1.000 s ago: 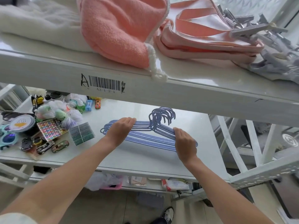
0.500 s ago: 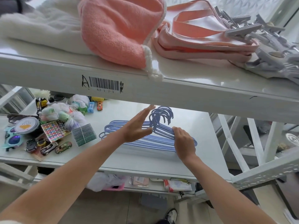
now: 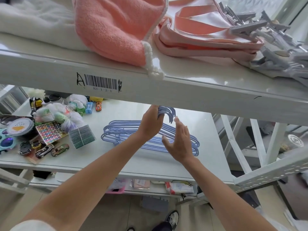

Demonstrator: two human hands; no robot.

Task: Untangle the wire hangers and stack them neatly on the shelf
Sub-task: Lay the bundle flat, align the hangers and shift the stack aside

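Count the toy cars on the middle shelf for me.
5. Four sit in a row at the front left: a black car, a yellow car, a silver car and a gold car. An orange car sits further back. Bags may hide more.

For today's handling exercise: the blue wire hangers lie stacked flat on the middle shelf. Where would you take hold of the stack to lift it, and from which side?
Probably grip the bunched hooks of the blue wire hangers, reaching from the front under the upper shelf. The hooks nest together at the back, so one grasp gathers them all; the left hand is already there. The right hand, open, could steady the shoulder wires.
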